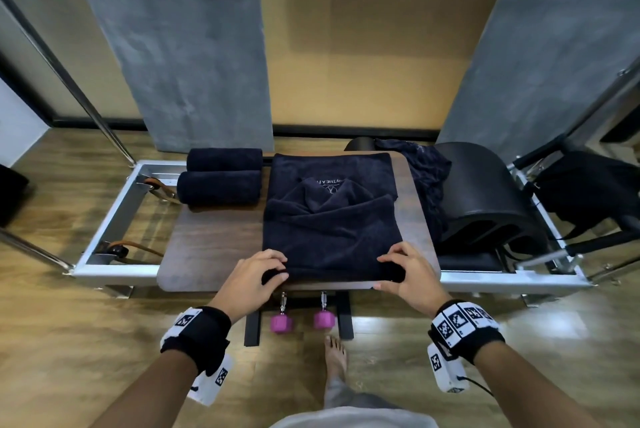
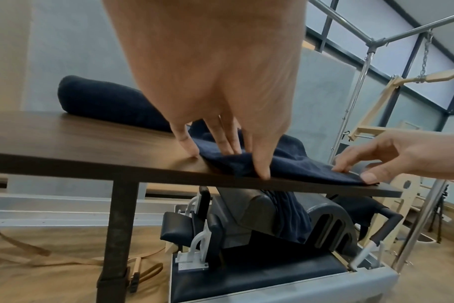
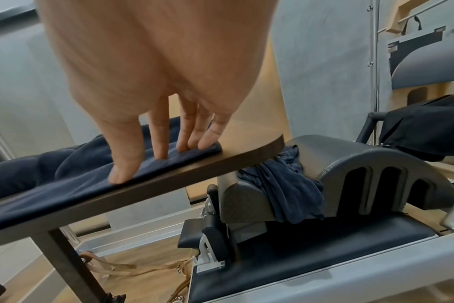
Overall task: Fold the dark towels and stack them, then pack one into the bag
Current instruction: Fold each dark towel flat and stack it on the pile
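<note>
A dark navy towel (image 1: 329,230) lies spread on the brown table (image 1: 207,247), its far part folded back in loose wrinkles over a printed logo. My left hand (image 1: 277,270) pinches its near left corner, thumb at the table edge and fingers on top; a small fold of the towel (image 2: 298,164) rises between them. My right hand (image 1: 388,272) holds the near right corner the same way, fingers lying on the towel (image 3: 73,184). Two folded dark towels (image 1: 221,182) sit side by side at the table's back left. A black bag (image 1: 588,192) hangs on the frame at far right.
Another dark cloth (image 1: 426,178) is draped over a black arc barrel (image 1: 485,192) just right of the table. The table stands across a metal reformer frame (image 1: 114,220). Two pink dumbbells (image 1: 282,322) and my bare foot (image 1: 336,355) are on the wooden floor below.
</note>
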